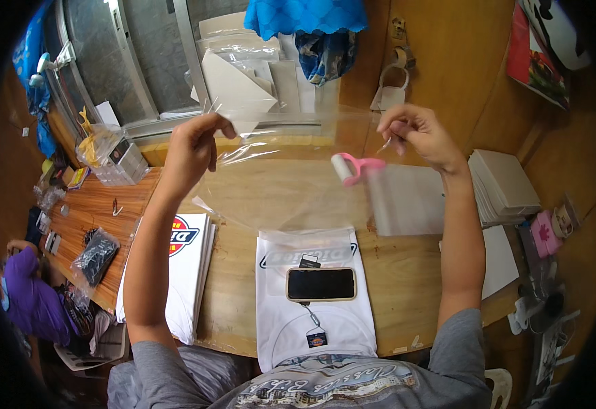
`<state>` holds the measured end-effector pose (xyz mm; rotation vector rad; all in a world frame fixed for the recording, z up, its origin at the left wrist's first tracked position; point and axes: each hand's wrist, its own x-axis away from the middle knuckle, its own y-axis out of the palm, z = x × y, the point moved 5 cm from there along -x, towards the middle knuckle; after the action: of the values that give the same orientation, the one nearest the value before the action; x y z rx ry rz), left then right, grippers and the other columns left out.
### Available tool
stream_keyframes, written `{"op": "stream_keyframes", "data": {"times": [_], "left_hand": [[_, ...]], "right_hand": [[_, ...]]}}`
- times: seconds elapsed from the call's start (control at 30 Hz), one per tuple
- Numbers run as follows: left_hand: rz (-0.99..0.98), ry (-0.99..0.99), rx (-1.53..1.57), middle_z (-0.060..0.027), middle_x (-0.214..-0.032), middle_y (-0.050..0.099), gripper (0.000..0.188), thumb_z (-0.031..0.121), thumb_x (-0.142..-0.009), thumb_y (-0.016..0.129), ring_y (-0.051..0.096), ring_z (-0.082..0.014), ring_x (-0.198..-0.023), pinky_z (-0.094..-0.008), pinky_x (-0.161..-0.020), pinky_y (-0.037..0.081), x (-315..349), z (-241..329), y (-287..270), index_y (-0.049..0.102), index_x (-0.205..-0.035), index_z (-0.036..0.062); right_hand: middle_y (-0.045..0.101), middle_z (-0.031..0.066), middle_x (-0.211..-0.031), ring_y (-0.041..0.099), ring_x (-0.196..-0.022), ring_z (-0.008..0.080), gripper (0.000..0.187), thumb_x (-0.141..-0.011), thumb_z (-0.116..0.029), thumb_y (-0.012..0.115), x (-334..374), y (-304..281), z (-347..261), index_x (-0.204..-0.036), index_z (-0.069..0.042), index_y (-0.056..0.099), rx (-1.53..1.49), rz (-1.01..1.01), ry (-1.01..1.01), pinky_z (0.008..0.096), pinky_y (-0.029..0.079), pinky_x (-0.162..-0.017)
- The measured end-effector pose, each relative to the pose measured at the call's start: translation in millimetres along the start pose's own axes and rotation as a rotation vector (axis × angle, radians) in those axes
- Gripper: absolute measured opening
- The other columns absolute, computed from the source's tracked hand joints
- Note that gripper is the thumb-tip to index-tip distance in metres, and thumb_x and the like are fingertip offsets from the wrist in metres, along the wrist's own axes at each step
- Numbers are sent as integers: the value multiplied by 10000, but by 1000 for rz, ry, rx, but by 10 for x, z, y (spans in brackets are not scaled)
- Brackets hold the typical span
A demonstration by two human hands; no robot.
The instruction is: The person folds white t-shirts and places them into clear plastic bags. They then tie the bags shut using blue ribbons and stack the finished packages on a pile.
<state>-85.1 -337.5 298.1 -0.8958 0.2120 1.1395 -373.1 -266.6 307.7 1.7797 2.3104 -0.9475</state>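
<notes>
A clear plastic bag (277, 194) hangs between my hands above the table, its upper edge stretched across. My left hand (194, 146) is closed in a pinch on its left side. The fingers of my right hand (417, 136) are curled and pinched at the right side of the plastic. Below it lies a folded white T-shirt (271, 334), its front print partly covered by the see-through film. On the shirt rest a dark-screened phone (321, 284) and a small dark hang tag (317, 339) on a cord. Beyond the bag's right part is a pink-handled lint roller (358, 168).
Folded white shirts (185, 279) are stacked at left. Flat clear bags (407, 204) lie right of centre, near a stack of pale sheets (502, 184) and a pink box (545, 233). A person in purple (36, 300) sits at far left beside a plastic-wrapped dark item (96, 257).
</notes>
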Motion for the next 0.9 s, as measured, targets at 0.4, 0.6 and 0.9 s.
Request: {"op": "stream_keyframes", "data": {"times": [0.4,0.6,0.9], "left_hand": [[740,568,-728,-76,-990,476,618,-75,-613,580,473,-147,-711,-254,-645,419,-193,165,-224,342,-1169,58],[817,288,-231,-67,-744,522,227,7,-716,573,481,-113,-605,-210,-568,405,437,-519,288,450,-907,6],[396,-674,-118,-94,-585,573,46,-7,-644,582,558,-159,-526,-255,-499,417,1400,-2348,1546,575,-689,-7]], "right_hand": [[486,94,-713,500,-688,237,216,-668,5,511,-112,-75,132,-805,-120,622,1358,700,-338,312,407,-599],[560,91,-735,534,-614,248,76,-729,-99,560,489,302,657,-764,-56,613,904,1068,-353,325,426,-559],[585,97,-732,571,-693,166,121,-677,67,467,1101,943,3168,-623,18,563,180,536,368,267,447,-605]]}}
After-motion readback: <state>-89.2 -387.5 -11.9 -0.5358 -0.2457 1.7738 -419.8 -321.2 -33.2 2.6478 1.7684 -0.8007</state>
